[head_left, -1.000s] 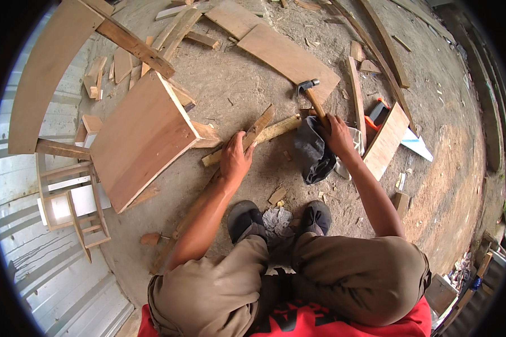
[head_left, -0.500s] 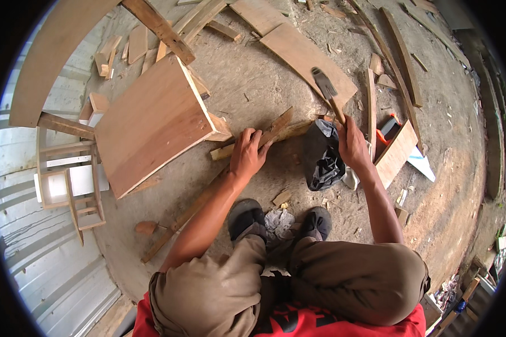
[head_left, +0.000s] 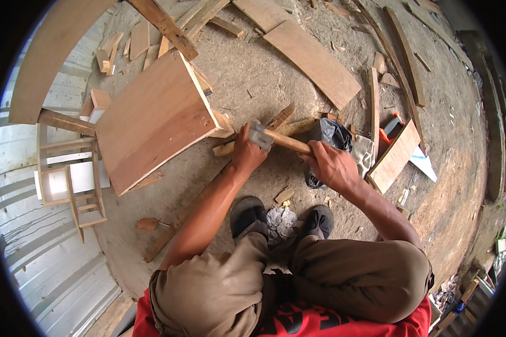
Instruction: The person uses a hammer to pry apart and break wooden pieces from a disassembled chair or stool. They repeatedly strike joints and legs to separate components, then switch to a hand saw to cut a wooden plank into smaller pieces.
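My right hand (head_left: 334, 165) is wrapped round the wooden handle of a hammer (head_left: 289, 142). The hammer's grey metal head lies over the fingers of my left hand (head_left: 247, 154) in this view and hides part of them. My left hand is closed on a long narrow wood strip (head_left: 282, 116), which runs slantwise under my left forearm. That strip crosses a shorter wood batten (head_left: 299, 127) on the ground. Whether a nail stands between my left fingers cannot be seen. A black plastic bag (head_left: 336, 133) lies just beyond my right hand.
Left stands a plywood-topped piece (head_left: 157, 123) close by my left hand. A plywood board (head_left: 315, 62) lies ahead. Right are an orange-and-black handled saw (head_left: 391, 128), partly under a board (head_left: 396, 157), and long battens (head_left: 403, 56). Crumpled paper (head_left: 281, 222) sits between my shoes.
The hammer has swung down and left from its raised position beyond the bag to my left hand. My right hand has moved left and nearer; my left hand stays on the wood strip.
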`<state>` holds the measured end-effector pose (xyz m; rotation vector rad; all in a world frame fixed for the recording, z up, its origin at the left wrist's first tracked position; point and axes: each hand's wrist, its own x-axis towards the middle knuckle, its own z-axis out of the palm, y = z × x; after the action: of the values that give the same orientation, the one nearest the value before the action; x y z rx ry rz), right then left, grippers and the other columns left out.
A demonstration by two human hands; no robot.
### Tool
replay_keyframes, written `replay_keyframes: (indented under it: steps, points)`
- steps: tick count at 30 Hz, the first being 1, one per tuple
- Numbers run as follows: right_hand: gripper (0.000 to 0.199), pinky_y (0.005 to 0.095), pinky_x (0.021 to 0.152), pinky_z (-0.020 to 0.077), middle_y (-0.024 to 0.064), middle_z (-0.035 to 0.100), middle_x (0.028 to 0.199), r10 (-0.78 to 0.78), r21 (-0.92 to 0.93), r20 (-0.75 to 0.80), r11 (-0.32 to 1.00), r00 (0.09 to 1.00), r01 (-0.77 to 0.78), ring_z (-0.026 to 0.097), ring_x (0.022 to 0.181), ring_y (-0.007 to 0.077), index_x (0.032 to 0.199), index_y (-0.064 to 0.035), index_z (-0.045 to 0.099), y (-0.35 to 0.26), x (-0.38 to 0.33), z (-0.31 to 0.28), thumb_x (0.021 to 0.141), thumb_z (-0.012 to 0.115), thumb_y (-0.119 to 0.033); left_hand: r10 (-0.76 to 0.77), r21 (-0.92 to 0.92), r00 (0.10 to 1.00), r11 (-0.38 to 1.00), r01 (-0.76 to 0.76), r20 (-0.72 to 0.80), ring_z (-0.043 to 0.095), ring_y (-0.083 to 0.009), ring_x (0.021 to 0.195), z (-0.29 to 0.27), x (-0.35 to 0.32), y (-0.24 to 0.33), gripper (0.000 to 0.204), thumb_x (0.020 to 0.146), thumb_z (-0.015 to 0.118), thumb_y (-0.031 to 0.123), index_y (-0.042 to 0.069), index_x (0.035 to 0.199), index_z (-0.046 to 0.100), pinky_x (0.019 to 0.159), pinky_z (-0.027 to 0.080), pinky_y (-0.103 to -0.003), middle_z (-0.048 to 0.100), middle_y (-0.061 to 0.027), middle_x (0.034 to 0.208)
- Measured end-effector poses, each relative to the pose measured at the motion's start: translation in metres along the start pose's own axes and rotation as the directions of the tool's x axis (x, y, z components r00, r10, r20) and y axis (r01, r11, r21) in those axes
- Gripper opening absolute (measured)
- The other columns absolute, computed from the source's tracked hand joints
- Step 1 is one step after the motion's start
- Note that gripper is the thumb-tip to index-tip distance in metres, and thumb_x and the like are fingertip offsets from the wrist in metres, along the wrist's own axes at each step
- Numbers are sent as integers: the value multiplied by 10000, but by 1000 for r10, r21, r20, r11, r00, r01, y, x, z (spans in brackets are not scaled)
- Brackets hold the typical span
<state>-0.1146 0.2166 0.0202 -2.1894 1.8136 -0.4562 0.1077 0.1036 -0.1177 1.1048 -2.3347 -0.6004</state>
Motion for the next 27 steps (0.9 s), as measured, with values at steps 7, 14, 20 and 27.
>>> replay_keyframes:
  steps: [7,14,20,27]
  points:
    - [319,409,473,530,98,614,807,21,-237,121,972,992,9,672,646,282,1103,-43,529,35,-5,14,972,630,-317,76,43,996,996,-74,-48,564,-376,868,3,-1,6,395,780,718,73,-15,1137,574,738,491,-471,516,-165,919]
    - [284,422,552,550,128,644,826,-29,42,23,999,999,28,679,692,326,1111,-46,536,4,-14,19,975,628,-278,22,-81,1000,996,-21,6,581,-369,907,-3,3,-3,373,868,745,247,-55,1058,636,777,497,-446,559,-177,948]
    - [292,505,542,462,227,647,743,448,403,88,801,890,-443,636,638,430,1007,-18,496,16,-20,37,1049,500,-307,6,15,1000,1000,-6,19,565,-379,982,-1,-1,9,398,888,725,231,-63,1131,611,847,484,-468,547,-182,1047]
    - [343,264,421,353,-20,462,688,600,818,456,8,657,-575,433,503,69,1066,-68,498,-5,-36,62,1072,448,-408,-14,126,1000,992,12,11,551,-370,1039,0,-6,14,402,918,681,304,-15,1144,589,928,451,-480,545,-171,1130]
